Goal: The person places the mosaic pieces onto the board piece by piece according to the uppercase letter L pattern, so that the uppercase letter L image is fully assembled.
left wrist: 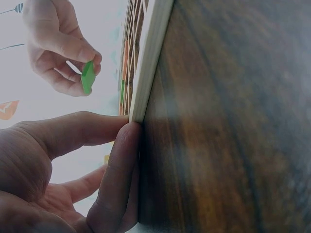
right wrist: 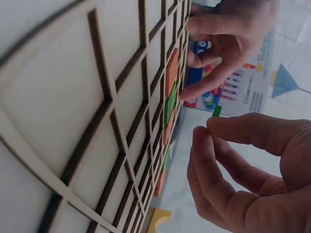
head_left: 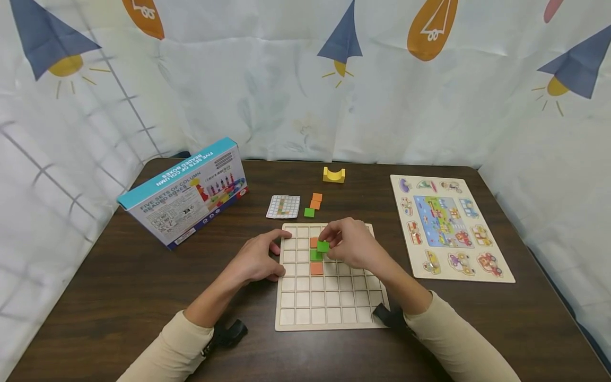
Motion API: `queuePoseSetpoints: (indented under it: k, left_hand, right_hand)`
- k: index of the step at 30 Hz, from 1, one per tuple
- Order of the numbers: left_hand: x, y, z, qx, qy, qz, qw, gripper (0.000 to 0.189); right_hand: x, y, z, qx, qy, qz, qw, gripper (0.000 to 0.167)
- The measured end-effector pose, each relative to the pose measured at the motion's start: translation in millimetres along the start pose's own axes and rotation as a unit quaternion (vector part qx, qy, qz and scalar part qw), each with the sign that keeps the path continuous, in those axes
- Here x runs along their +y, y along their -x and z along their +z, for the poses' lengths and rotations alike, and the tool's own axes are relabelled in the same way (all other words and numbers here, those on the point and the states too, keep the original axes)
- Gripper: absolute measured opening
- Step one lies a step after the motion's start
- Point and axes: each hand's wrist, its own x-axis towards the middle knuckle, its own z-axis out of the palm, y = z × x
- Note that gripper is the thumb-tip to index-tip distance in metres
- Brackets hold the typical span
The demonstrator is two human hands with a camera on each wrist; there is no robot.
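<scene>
My right hand point(head_left: 350, 244) pinches a small green square tile point(head_left: 323, 246) between thumb and fingertips, over the gridded wooden board point(head_left: 305, 300). In the right wrist view only the edge of this tile point(right wrist: 216, 111) shows above the thumb. On the board, an orange tile point(head_left: 317, 269), a green tile point(head_left: 315, 255) and another orange tile point(head_left: 313, 242) form a column, partly overlapped by the raised tile. My left hand point(head_left: 258, 258) rests along the board's left edge, thumb and index finger spread apart. Up close in the left wrist view, its fingertips point(left wrist: 127, 133) touch the board's rim.
Behind the board lie a small pattern card point(head_left: 283, 207), a loose green tile point(head_left: 309, 213) and two orange tiles point(head_left: 315, 204). Farther back stands a yellow arched block point(head_left: 333, 175). A cardboard toy box point(head_left: 191, 193) stands left; a picture puzzle board point(head_left: 406, 228) lies right.
</scene>
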Motion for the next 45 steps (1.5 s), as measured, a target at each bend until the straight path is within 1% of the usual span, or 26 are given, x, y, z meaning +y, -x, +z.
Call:
queuePoseSetpoints:
  k: [9, 13, 16, 26, 30, 37, 40, 45]
  left_hand:
    - [-0.3, 0.5, -0.1, 0.001, 0.000, 0.000, 1.0000, 0.081]
    - [-0.2, 0.1, 0.5, 0.001, 0.002, 0.000, 1.0000, 0.081]
    - [0.2, 0.4, 0.4, 0.002, -0.001, 0.001, 1.0000, 0.081]
    - [0.8, 0.8, 0.2, 0.004, -0.010, 0.002, 0.9999, 0.081]
    - [0.6, 0.7, 0.7, 0.004, -0.005, 0.001, 1.0000, 0.081]
    - [0.2, 1.0, 1.2, 0.007, -0.008, 0.002, 0.9999, 0.081]
    - [0.6, 1.0, 0.4, 0.006, -0.009, 0.002, 0.9999, 0.080]
    - [0.5, 1.3, 0.3, 0.004, -0.006, 0.005, 1.0000, 0.081]
  right_hand:
    - [0.2, 9.3, 8.6, -0.022, -0.006, -0.003, 0.9997, 0.025]
    - [1.0, 12.7, 8.9, -0.024, -0.007, -0.005, 0.9997, 0.026]
    - [0.5, 15.2, 8.2, -0.025, -0.006, -0.014, 0.9996, 0.027]
    - [-3.6, 20.6, 10.2, -0.035, -0.004, -0.022, 0.9991, 0.027]
    - [-3.9, 22.4, 13.6, -0.045, -0.005, -0.022, 0.9987, 0.029]
    - [-3.1, 22.2, 20.6, -0.066, -0.004, -0.036, 0.9972, 0.029]
    - [-3.7, 21.3, 23.5, -0.075, -0.001, -0.030, 0.9967, 0.029]
    - [-4.3, 22.4, 26.2, -0.092, 0.009, -0.030, 0.9953, 0.027]
